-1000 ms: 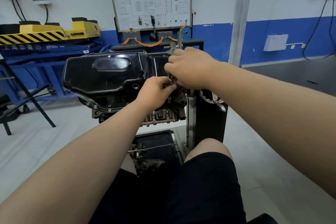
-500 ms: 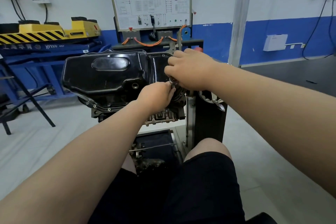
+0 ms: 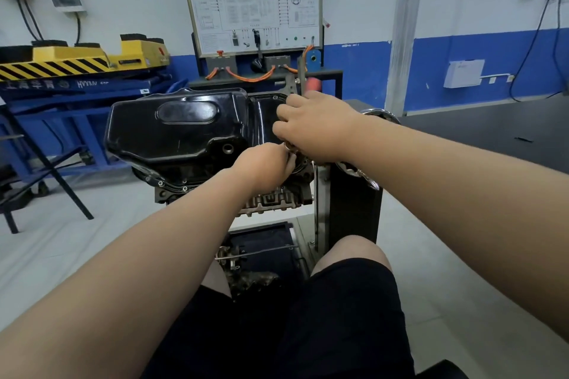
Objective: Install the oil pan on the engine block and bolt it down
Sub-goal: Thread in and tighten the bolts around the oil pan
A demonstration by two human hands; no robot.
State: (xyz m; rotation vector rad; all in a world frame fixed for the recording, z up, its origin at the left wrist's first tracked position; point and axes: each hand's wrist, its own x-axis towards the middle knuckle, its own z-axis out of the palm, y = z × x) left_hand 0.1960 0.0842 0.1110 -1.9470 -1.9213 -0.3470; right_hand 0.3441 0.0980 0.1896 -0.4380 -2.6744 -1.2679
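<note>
**Both hands meet at the right end of the pan**

The oil pan (image 3: 184,132) already sits on the engine block (image 3: 274,201), which hangs sump-side up in its stand (image 3: 351,206), so the flange faces the person and can be reached from a seat. Bolt heads (image 3: 160,183) show along the near flange, so part of the bolting looks done; the work in hand seems to be a fastener at the right-hand end.

That would explain why the two hands crowd together there. The left hand (image 3: 264,168) reaches up from below, wrist straight, its curled fingers closing on a small metal piece (image 3: 288,148) (a bolt or a socket, too small to tell). The right hand (image 3: 314,129) comes in from the side and lies over the pan's shallow end, knuckles up and fingers curled down toward the same spot. Whether it grasps a tool or only steadies things is hidden under its own palm. Both forearms stretch out level, with the elbows well apart.
</note>
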